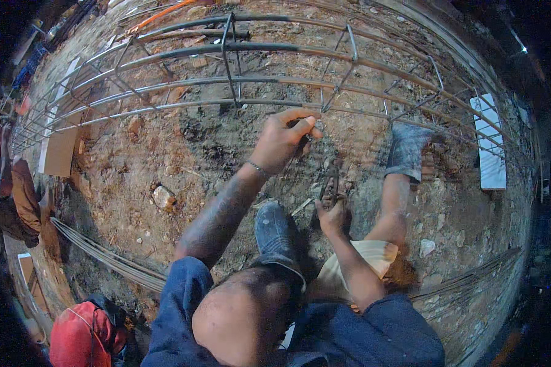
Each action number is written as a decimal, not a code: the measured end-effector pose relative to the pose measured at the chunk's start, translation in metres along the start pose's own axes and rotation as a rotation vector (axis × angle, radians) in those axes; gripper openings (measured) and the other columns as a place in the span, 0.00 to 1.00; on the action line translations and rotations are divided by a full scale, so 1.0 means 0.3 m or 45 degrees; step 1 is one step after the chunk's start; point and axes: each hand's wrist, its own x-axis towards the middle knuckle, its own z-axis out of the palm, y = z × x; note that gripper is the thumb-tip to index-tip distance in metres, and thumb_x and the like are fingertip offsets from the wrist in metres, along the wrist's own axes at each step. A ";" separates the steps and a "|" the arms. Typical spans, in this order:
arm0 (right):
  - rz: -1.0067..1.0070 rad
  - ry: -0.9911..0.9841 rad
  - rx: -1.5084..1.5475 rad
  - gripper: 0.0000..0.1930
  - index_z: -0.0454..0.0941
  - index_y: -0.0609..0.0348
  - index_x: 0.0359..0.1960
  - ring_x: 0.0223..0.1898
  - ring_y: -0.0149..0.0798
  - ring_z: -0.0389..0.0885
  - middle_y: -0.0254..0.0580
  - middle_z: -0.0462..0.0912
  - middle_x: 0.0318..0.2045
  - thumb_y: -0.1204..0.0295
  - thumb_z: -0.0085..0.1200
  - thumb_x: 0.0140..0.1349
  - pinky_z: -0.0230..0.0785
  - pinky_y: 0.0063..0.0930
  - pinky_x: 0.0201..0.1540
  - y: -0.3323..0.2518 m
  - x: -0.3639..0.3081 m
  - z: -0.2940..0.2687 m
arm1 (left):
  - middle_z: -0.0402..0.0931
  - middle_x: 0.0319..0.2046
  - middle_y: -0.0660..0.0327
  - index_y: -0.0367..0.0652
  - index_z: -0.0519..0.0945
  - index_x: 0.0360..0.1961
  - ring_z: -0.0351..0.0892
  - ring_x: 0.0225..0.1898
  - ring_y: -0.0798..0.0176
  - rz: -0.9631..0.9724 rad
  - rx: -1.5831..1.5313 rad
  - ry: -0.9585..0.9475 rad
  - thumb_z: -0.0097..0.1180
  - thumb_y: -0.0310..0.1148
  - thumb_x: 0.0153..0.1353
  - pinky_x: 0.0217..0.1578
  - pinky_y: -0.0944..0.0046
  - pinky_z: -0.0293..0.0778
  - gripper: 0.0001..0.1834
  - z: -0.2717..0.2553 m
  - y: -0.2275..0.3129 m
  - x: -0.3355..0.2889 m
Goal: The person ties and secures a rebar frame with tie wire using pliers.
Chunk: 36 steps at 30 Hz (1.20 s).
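Observation:
Stretched across the far side is a long rebar cage (263,79), with bars joined by square stirrups. Just on the near side of its lowest bar is my left hand (288,137), its fingers curled and pinched together. What that pinch holds, if anything, is too small to make out. Nearer to me, above the soil, my right hand (335,217) is wrapped round the handles of dark metal pincers (331,179). Their jaws point away toward the cage and are apart from it.
A boxy block (59,150) at the left and a white board (488,147) at the right stand by the cage. Thin rods (113,260) lie at lower left. My boots (274,229) are on rough soil. A person in a red cap (79,336) is close at lower left.

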 end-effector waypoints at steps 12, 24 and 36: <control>-0.083 -0.314 0.349 0.13 0.72 0.62 0.35 0.27 0.29 0.76 0.38 0.77 0.24 0.63 0.52 0.60 0.67 0.25 0.31 -0.411 0.059 -0.239 | 0.80 0.26 0.61 0.32 0.76 0.44 0.73 0.27 0.74 0.129 0.086 -0.056 0.51 0.36 0.59 0.29 0.72 0.69 0.18 -0.019 -0.008 0.029; -0.203 -0.232 0.240 0.13 0.67 0.63 0.44 0.38 0.33 0.74 0.42 0.75 0.37 0.66 0.40 0.63 0.69 0.27 0.39 -0.602 0.049 -0.403 | 0.79 0.27 0.63 0.37 0.78 0.43 0.73 0.27 0.74 0.363 0.207 -0.033 0.52 0.37 0.59 0.28 0.72 0.68 0.16 -0.035 -0.039 0.051; -0.009 -0.268 0.244 0.12 0.67 0.61 0.42 0.36 0.35 0.76 0.43 0.77 0.39 0.66 0.40 0.64 0.73 0.25 0.30 -0.727 0.051 -0.391 | 0.79 0.30 0.63 0.37 0.78 0.45 0.73 0.28 0.76 0.429 0.194 -0.053 0.52 0.37 0.60 0.26 0.74 0.68 0.16 -0.053 -0.076 0.063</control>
